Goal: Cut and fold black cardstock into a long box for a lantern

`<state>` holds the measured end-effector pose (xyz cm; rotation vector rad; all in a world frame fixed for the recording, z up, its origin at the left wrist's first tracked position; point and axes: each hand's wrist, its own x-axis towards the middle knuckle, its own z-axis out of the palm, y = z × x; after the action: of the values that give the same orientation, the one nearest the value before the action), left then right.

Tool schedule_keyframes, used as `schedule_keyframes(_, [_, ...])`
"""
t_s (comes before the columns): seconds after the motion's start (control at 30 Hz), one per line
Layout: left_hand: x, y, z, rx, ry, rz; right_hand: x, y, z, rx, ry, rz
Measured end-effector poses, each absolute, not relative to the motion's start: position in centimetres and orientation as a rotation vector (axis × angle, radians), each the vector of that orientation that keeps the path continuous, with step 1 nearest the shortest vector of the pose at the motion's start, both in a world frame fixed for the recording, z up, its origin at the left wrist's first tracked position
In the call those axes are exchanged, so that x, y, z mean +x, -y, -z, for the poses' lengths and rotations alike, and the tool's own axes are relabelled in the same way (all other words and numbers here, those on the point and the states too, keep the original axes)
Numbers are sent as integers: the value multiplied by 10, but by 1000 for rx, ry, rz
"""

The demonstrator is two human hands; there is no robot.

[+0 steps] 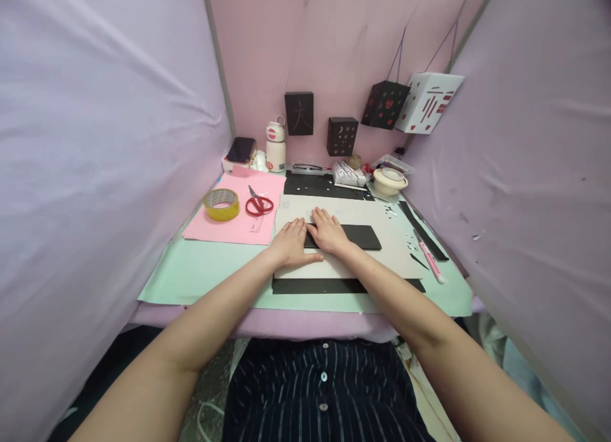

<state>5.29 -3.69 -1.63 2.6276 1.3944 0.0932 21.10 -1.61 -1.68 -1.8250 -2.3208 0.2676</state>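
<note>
Black card (363, 237): dark oblong lying flat around the middle of the white board (344, 267), long side running left to right, left end mostly hidden by the hands
Left hand (291, 243): palm down at the card's left end, fingers straight and thumb stuck out to the right, so pressed flat and not gripping anything
Right hand (328, 231): laid across the card right next to the other one, fingers also straight, not curled round anything, tips reaching past the far edge onto the board
Under the board: near black sheet (319, 287) pokes out along the front, all of it on a mint-green surface (205, 270)
Pink paper (210, 232) corner: roll of yellow tape (224, 215), red scissors (258, 201) with the blades pointing away, plus a clear ruler (256, 226)
Right edge: black strip (422, 231) lying at a slant, pink pen-shaped tool (432, 261) beside it, loose scraps (411, 243) nearby
Back row: white bottle (275, 154), far black sheet (312, 184) with bits on it, cream bowl (389, 184)
Pink wall: three black boxes (386, 105) with cut-out shapes, and a white box (429, 103) hanging at the right end
</note>
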Motion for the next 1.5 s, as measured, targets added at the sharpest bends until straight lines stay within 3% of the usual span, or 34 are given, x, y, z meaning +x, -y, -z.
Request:
schedule_keyframes(0.73, [18,26,4,2575,-1393,34,210,18,25,-1878,2373,-172])
schedule_keyframes(0.93, [21,29,6,2586,-1385,-1,208,13,14,-1945,2400,-319])
schedule_keyframes(1.13, [19,27,8,2563,-1370,-29,175,7,0,-1845,2233,-201])
schedule_keyframes(1.5, [18,29,3,2528,-1336,-11,155,5,29,-1743,2082,-76])
